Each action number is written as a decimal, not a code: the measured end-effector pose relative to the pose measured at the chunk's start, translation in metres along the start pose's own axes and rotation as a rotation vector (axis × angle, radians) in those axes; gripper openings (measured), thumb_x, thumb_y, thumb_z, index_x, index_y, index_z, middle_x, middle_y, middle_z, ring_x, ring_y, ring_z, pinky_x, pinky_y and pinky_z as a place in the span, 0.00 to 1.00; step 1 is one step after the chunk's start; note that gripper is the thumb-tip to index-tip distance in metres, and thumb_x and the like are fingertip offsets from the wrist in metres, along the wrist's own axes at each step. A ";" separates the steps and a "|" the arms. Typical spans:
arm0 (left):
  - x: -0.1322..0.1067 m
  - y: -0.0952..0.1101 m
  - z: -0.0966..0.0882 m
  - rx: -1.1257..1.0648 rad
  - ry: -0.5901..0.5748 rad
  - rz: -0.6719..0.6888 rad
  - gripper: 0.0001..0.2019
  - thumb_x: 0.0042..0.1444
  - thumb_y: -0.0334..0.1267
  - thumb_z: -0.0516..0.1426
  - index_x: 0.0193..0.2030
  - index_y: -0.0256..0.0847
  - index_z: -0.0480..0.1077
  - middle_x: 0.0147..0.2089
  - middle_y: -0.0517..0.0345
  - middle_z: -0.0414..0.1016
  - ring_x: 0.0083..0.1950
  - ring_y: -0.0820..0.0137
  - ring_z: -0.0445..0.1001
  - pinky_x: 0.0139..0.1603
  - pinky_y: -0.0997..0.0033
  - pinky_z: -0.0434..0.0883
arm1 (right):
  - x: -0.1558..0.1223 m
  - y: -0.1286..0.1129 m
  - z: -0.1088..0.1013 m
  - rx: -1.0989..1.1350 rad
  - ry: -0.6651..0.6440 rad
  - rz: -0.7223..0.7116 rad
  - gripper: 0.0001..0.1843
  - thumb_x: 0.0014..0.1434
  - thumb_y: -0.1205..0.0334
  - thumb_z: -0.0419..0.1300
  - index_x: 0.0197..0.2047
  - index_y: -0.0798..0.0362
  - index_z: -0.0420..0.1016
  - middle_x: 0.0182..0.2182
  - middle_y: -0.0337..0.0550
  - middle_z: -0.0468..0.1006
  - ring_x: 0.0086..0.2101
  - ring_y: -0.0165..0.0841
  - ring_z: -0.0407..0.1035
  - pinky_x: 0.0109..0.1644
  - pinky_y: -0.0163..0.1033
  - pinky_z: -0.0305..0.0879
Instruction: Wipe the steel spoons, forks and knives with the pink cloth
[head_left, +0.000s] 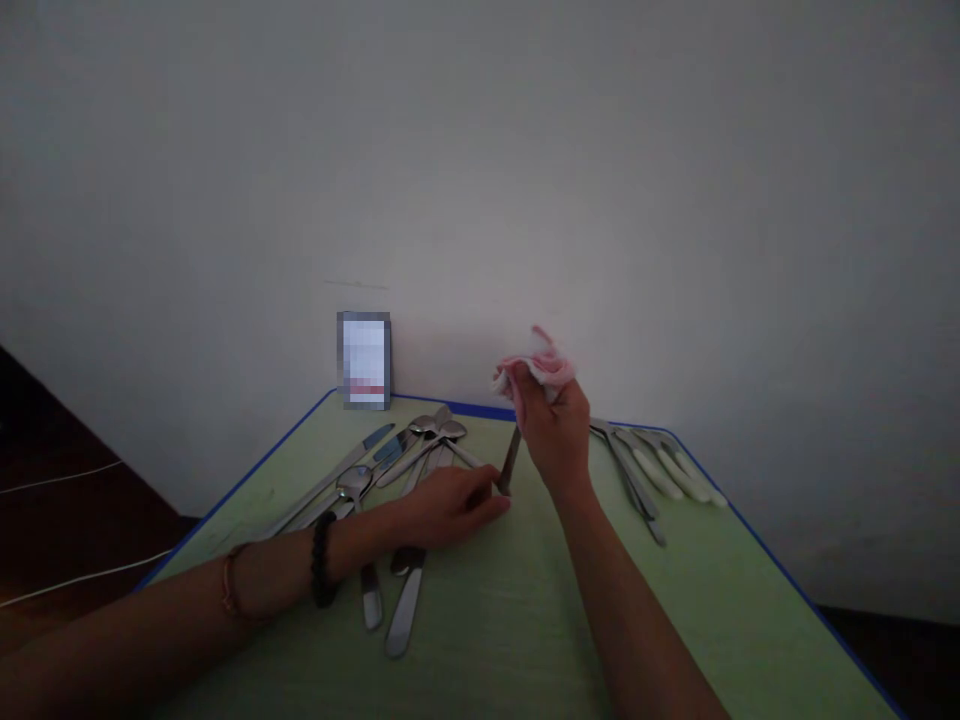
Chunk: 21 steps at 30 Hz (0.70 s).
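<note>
My left hand [457, 505] is closed, pinching the lower end of a piece of metal cutlery [511, 460] between thumb and fingers. The cutlery's upper end is hidden, so its kind cannot be told. My right hand [556, 430] is closed on a crumpled pink and white cloth [553, 368], which is bunched around that hidden end. Below and behind my left forearm lies a loose pile of metal spoons [355, 482] and table knives [364, 450], partly covered by the arm.
Right of my right hand, several white-handled utensils [660, 474] and metal ones [634, 485] lie together. A phone-like device with a lit, blurred screen [365, 362] leans on the wall [480, 200] at the back left. The green table [495, 630] has a blue edge.
</note>
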<state>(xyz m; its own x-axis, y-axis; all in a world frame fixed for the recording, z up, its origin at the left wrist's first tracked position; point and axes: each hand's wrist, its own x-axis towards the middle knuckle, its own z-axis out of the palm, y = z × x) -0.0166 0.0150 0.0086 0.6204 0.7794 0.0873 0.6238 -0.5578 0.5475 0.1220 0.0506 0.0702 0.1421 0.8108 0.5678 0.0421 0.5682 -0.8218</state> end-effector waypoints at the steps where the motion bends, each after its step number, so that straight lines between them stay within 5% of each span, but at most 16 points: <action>1: 0.000 0.000 0.001 0.016 0.005 -0.016 0.16 0.64 0.46 0.47 0.48 0.39 0.67 0.29 0.61 0.72 0.28 0.71 0.68 0.30 0.73 0.60 | -0.001 0.002 -0.001 -0.058 -0.012 -0.017 0.20 0.56 0.45 0.60 0.41 0.53 0.78 0.37 0.47 0.82 0.34 0.36 0.74 0.40 0.40 0.69; 6: 0.003 -0.003 0.005 0.068 0.011 -0.079 0.17 0.64 0.43 0.48 0.56 0.39 0.65 0.28 0.62 0.74 0.28 0.70 0.69 0.31 0.72 0.61 | -0.007 0.004 -0.003 -0.199 -0.039 -0.108 0.15 0.58 0.51 0.60 0.40 0.53 0.79 0.37 0.47 0.82 0.35 0.36 0.75 0.42 0.39 0.68; 14: 0.005 -0.006 0.007 0.124 -0.014 -0.089 0.16 0.66 0.45 0.45 0.37 0.39 0.70 0.32 0.54 0.77 0.30 0.68 0.72 0.32 0.72 0.62 | -0.004 -0.003 0.003 -0.045 -0.088 -0.046 0.23 0.57 0.43 0.58 0.43 0.54 0.77 0.38 0.48 0.81 0.36 0.36 0.74 0.42 0.40 0.69; 21: 0.003 0.002 0.004 0.211 -0.013 -0.108 0.13 0.64 0.44 0.48 0.38 0.39 0.70 0.34 0.54 0.77 0.33 0.66 0.73 0.34 0.70 0.63 | 0.009 -0.008 -0.017 -0.153 -0.128 0.046 0.18 0.55 0.49 0.61 0.37 0.57 0.78 0.34 0.48 0.81 0.34 0.35 0.73 0.40 0.40 0.67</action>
<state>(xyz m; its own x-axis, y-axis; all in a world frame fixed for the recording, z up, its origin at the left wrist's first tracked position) -0.0111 0.0153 0.0067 0.5502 0.8346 0.0262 0.7715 -0.5201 0.3665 0.1402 0.0506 0.0809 0.0212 0.8523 0.5226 0.1897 0.5098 -0.8391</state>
